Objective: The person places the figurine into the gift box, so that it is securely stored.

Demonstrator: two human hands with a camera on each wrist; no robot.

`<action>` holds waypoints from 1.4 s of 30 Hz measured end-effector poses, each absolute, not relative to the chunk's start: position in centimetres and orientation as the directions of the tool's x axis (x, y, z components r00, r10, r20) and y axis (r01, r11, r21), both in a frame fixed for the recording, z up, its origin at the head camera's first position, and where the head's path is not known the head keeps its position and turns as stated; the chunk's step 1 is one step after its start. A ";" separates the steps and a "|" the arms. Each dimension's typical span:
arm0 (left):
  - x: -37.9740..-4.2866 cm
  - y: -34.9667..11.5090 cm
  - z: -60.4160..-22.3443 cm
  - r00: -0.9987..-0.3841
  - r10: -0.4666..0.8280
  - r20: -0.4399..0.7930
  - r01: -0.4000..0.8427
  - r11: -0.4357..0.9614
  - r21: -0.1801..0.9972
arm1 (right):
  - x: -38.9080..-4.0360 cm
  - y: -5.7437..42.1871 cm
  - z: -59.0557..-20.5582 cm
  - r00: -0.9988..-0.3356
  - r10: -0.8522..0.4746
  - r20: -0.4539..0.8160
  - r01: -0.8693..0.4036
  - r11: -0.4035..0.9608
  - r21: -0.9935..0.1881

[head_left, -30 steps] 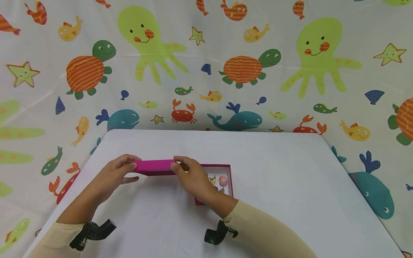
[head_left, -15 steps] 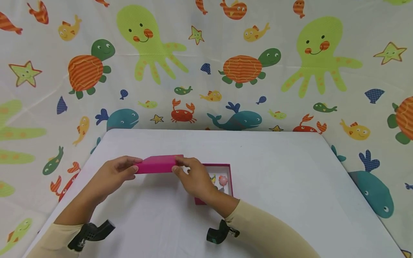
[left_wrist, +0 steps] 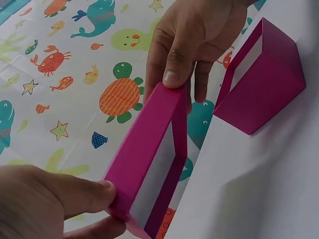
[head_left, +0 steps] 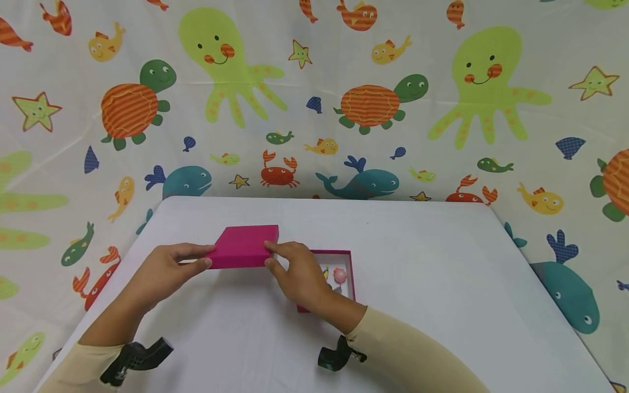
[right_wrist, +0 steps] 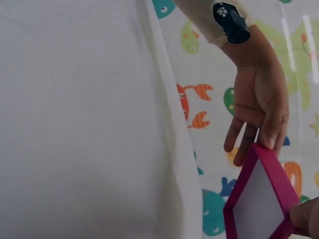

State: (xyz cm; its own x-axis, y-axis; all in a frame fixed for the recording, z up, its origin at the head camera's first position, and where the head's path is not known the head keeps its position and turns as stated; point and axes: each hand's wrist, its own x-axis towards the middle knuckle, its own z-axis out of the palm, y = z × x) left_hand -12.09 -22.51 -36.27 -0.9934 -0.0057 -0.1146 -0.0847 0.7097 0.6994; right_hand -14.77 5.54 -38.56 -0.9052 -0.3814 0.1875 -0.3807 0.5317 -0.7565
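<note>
A magenta box lid [head_left: 245, 246] is held above the table between both hands, its top face showing in the head view. My left hand [head_left: 169, 273] pinches its left end between thumb and fingers. At the opposite end my right hand [head_left: 302, 275] pinches the near right corner. Both wrist views show the lid's pale inside [right_wrist: 256, 201]. Just right of it, partly behind my right hand, stands the matching open box [head_left: 352, 275]. Inside the box lie small items, among them a pink round piece [head_left: 339, 275]; the rest is hidden by the hand.
A white-covered table [head_left: 442, 273] lies under everything, and its far edge meets a hanging cloth [head_left: 334, 65] printed with sea animals. Dark camera mounts sit on both wrists, the left mount [head_left: 137, 360] and the right mount [head_left: 339, 355], hanging close over the table.
The lid has tilted: earlier mostly a narrow side showed in the head view, and now its broad top face does. Both hands turned with it, keeping hold; the box stayed put.
</note>
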 end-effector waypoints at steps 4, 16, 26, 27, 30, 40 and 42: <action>-11.9 -22.9 -36.5 -0.994 -0.002 -0.107 -0.076 0.720 0.690 | -14.5 5.4 -38.8 -0.884 -0.401 0.238 -0.443 0.563 -0.698; -11.0 -23.3 -36.3 -1.000 0.022 -0.011 0.009 0.742 0.670 | -13.9 5.3 -39.1 -0.857 -0.415 0.305 -0.509 0.590 -0.627; -10.5 -23.7 -36.9 -0.999 0.032 0.040 0.050 0.737 0.674 | -13.3 5.6 -39.2 -0.839 -0.414 0.352 -0.542 0.592 -0.597; -10.4 -23.7 -36.9 -0.998 0.037 0.043 0.057 0.735 0.675 | -13.2 5.6 -39.1 -0.840 -0.413 0.353 -0.542 0.594 -0.594; -10.5 -23.6 -37.0 -0.997 0.052 0.055 0.076 0.731 0.678 | -13.2 5.9 -39.0 -0.836 -0.416 0.358 -0.548 0.604 -0.579; -10.8 -23.3 -37.3 -0.991 0.081 0.103 0.129 0.732 0.669 | -13.3 6.8 -39.1 -0.814 -0.425 0.395 -0.580 0.589 -0.562; -10.9 -23.2 -37.4 -0.991 0.081 0.105 0.131 0.733 0.668 | -13.4 6.9 -39.2 -0.808 -0.427 0.406 -0.589 0.588 -0.554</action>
State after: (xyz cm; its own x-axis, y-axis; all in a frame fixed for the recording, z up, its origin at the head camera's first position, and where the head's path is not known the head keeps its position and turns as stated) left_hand -10.94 -23.16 -37.35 -0.9912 0.0811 0.1048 0.1306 0.7326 0.6680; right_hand -13.40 6.92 -39.19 -0.8081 -0.4273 0.4055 -0.5891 0.5882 -0.5540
